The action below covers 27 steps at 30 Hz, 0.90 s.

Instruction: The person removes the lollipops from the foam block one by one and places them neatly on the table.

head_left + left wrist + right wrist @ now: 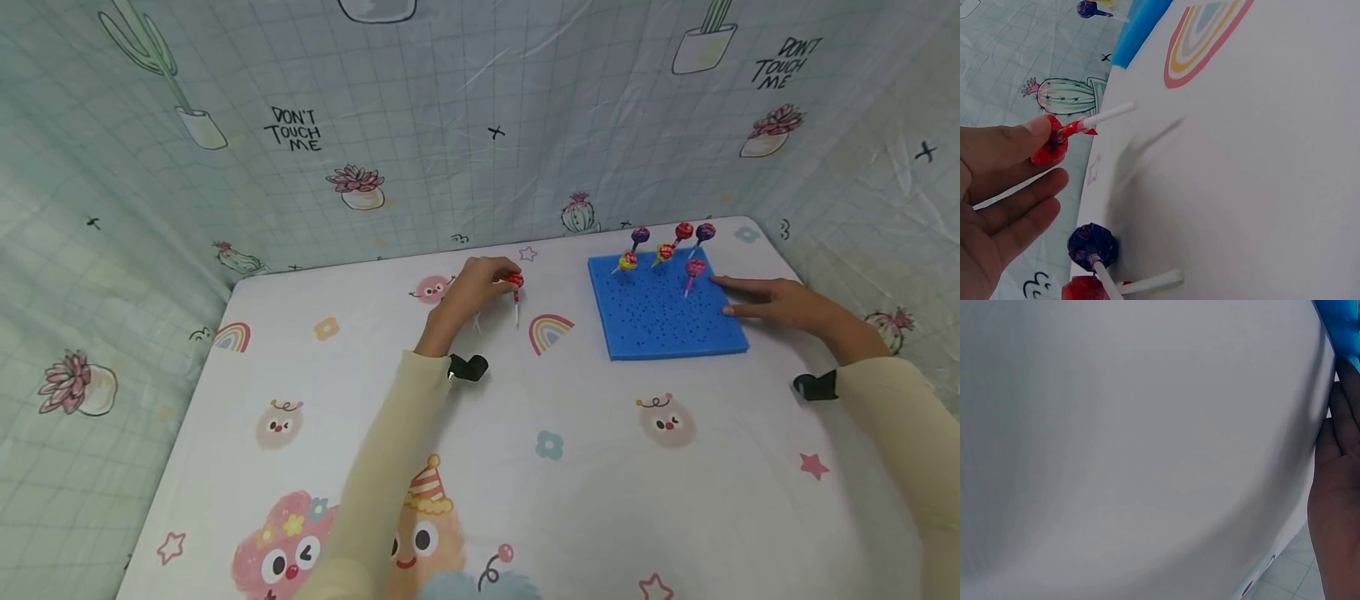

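My left hand [474, 298] pinches a red-wrapped lollipop [515, 281] by its candy end, between thumb and forefinger, with the white stick pointing down. In the left wrist view, a dark blue lollipop [1092, 245] and another red lollipop [1084, 289] lie on the table below that hand. My right hand [797, 307] rests its extended fingers against the right edge of a blue foam board [652, 329] dotted with holes. Several lollipops stand in the board toward its back, among them a yellow one [627, 262] and a pink one [695, 267].
A white table [487, 483] with printed cartoon figures carries everything. Behind it and at both sides hangs a pale printed curtain [450, 100], close to the table's back edge. Dark wrist-camera mounts [468, 367] stick out from both sleeves.
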Each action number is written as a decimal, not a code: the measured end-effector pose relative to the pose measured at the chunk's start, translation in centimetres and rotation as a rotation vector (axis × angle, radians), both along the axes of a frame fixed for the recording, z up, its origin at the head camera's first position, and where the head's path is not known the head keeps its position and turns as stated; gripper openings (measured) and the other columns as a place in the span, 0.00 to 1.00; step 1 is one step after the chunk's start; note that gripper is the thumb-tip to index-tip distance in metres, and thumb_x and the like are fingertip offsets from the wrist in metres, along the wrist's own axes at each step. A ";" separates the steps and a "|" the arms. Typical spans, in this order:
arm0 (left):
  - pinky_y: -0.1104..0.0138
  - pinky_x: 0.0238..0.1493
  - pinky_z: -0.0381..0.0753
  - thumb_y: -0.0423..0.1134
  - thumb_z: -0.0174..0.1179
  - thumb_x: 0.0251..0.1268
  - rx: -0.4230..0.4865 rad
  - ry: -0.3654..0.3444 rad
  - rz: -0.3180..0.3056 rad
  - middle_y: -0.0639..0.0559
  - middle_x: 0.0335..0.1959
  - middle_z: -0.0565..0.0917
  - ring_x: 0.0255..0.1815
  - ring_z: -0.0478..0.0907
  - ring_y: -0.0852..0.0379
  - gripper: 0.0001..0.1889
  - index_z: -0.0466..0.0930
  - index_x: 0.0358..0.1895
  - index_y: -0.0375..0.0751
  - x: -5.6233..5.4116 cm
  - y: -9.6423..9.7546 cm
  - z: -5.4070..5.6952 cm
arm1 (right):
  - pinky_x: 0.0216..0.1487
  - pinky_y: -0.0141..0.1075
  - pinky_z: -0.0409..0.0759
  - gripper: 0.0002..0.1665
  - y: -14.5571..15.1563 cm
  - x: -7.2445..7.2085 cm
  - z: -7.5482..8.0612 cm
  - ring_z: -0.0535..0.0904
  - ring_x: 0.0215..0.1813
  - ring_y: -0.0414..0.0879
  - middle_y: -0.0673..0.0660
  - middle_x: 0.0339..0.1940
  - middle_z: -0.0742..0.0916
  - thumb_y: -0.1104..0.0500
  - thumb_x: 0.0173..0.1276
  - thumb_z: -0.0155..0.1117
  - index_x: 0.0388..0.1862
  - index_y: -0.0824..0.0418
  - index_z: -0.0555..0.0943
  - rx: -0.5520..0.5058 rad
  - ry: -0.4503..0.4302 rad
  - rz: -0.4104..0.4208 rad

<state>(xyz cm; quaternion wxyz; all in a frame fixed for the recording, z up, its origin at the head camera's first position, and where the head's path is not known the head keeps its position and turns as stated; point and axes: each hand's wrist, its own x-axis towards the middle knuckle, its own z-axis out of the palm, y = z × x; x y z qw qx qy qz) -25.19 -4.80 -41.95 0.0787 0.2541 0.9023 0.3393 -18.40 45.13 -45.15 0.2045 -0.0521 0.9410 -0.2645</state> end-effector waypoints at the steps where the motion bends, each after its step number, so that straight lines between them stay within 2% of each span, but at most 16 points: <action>1: 0.61 0.61 0.78 0.36 0.65 0.71 -0.001 -0.010 -0.001 0.48 0.50 0.88 0.56 0.82 0.54 0.14 0.84 0.57 0.40 -0.1 -0.1 0.0 | 0.64 0.80 0.47 0.48 0.0 0.0 0.0 0.43 0.76 0.82 0.75 0.80 0.54 0.40 0.74 0.62 0.84 0.53 0.53 0.001 0.001 0.001; 6: 0.61 0.57 0.79 0.38 0.64 0.72 -0.014 -0.055 -0.007 0.49 0.52 0.88 0.55 0.82 0.54 0.14 0.85 0.57 0.40 -0.8 -0.5 -0.3 | 0.64 0.79 0.47 0.48 0.0 0.1 0.0 0.43 0.76 0.83 0.76 0.80 0.54 0.40 0.74 0.62 0.84 0.53 0.53 0.005 0.005 0.000; 13: 0.61 0.58 0.79 0.36 0.65 0.71 -0.019 -0.102 -0.016 0.47 0.52 0.88 0.55 0.83 0.54 0.14 0.85 0.57 0.38 -1.3 -1.0 -0.7 | 0.65 0.80 0.47 0.48 -0.2 0.2 0.0 0.43 0.76 0.82 0.75 0.80 0.54 0.40 0.74 0.63 0.83 0.54 0.54 -0.021 0.000 -0.010; 20: 0.66 0.41 0.79 0.36 0.66 0.70 -0.031 -0.086 0.008 0.49 0.50 0.89 0.42 0.83 0.55 0.14 0.86 0.56 0.41 -1.6 -1.4 -0.8 | 0.64 0.80 0.47 0.49 -0.2 0.2 0.0 0.43 0.76 0.83 0.75 0.80 0.54 0.40 0.74 0.63 0.83 0.54 0.53 -0.015 -0.010 -0.014; 23: 0.68 0.41 0.79 0.36 0.66 0.70 -0.012 -0.086 0.000 0.49 0.49 0.89 0.43 0.84 0.55 0.14 0.86 0.56 0.40 -1.7 -1.6 -0.8 | 0.64 0.80 0.46 0.49 -0.1 0.1 0.0 0.43 0.76 0.83 0.75 0.80 0.54 0.39 0.74 0.63 0.84 0.53 0.53 -0.012 -0.010 -0.016; 27: 0.68 0.47 0.79 0.36 0.67 0.69 -0.018 -0.076 -0.001 0.49 0.49 0.89 0.45 0.84 0.58 0.13 0.87 0.55 0.40 -1.7 -1.9 -0.7 | 0.65 0.80 0.46 0.48 0.0 -0.1 -0.1 0.43 0.76 0.82 0.75 0.80 0.54 0.39 0.74 0.63 0.84 0.53 0.54 -0.008 -0.001 -0.012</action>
